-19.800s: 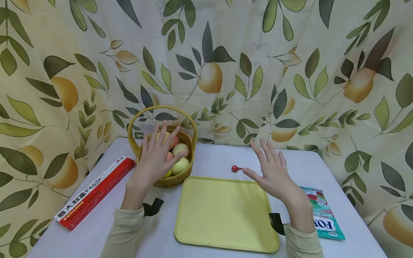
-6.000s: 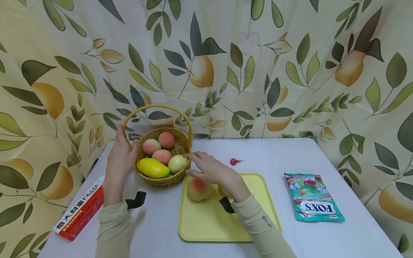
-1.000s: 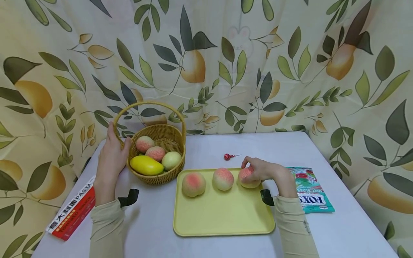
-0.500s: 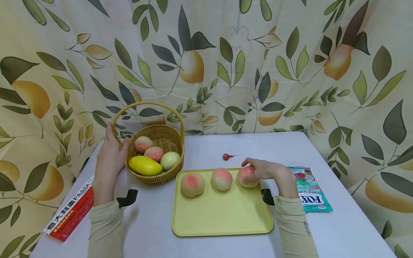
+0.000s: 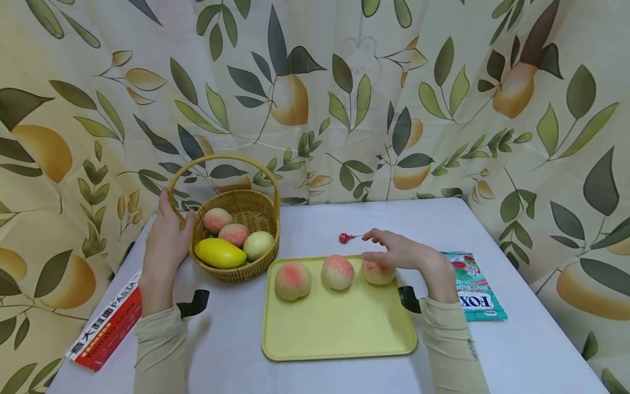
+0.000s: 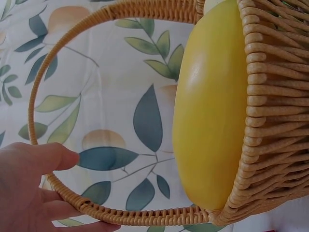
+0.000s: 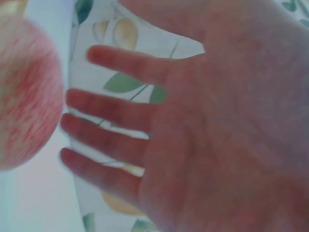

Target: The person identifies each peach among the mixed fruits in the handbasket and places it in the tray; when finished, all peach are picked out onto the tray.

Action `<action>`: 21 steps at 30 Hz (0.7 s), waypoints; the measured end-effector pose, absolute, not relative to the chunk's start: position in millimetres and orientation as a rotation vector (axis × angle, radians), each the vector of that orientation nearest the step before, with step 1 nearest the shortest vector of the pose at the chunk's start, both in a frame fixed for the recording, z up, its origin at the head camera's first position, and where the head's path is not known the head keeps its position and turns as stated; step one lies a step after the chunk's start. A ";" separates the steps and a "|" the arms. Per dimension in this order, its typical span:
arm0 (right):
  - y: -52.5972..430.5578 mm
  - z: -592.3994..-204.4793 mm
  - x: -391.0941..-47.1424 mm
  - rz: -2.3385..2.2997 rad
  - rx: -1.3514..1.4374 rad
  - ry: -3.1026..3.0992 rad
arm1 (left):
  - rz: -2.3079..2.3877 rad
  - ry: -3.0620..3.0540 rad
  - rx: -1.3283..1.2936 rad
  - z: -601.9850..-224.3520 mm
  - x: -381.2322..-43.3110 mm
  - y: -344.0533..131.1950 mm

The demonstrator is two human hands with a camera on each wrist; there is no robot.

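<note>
My left hand [image 5: 169, 243] holds the left side of the wicker basket's handle [image 6: 72, 195]; in the left wrist view the thumb lies in front of it and the fingers pass behind. Inside the basket [image 5: 246, 272] are a long yellow fruit [image 5: 220, 253], a pale green round fruit [image 5: 258, 245] and two pinkish peaches [image 5: 234, 235]. My right hand [image 5: 408, 253] hovers with spread fingers over the rightmost peach [image 5: 378, 272] on the yellow tray [image 5: 339, 328]. That peach [image 7: 26, 96] shows beyond the fingertips in the right wrist view. Two more peaches [image 5: 338, 272] stand left of it in a row.
A red pasta box [image 5: 110, 323] lies at the left, partly behind the left forearm. A teal FOX'S candy bag [image 5: 479, 295] is at the right, partly covered by the right arm. Behind the tray lies a red-wrapped lollipop [image 5: 344, 238]. A leaf-patterned curtain hangs at the back.
My right hand has let go of the rightmost peach, its fingers opening and rising slightly above it. The peach stays on the tray. My left hand keeps its place at the basket handle.
</note>
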State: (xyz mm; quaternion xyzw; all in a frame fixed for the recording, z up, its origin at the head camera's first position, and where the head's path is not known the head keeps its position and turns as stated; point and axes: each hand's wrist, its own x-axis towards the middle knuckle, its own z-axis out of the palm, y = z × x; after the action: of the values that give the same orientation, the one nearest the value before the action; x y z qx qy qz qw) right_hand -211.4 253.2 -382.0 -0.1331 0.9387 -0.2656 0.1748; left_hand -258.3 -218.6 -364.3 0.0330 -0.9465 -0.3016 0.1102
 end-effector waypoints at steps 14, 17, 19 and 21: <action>130.1 -381.7 -237.9 -0.692 -0.823 2.648 | -0.904 -2.799 0.102 -371.5 -256.7 -226.4; 107.1 -374.3 -256.2 -0.582 -0.881 2.614 | -0.907 -2.792 0.093 -370.0 -257.4 -223.7; 88.9 -365.7 -270.3 -0.526 -0.922 2.573 | -0.913 -2.780 0.084 -368.6 -258.7 -222.5; 70.1 -358.6 -285.9 -0.502 -0.977 2.527 | -0.921 -2.768 0.071 -367.6 -260.1 -221.9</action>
State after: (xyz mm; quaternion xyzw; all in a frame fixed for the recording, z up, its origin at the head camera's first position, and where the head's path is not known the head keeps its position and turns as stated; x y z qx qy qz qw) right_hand -285.9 70.1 -358.6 -0.3478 0.9001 -0.1789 0.1918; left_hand -260.1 -221.9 -367.6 0.0243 -0.9427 -0.3135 0.1115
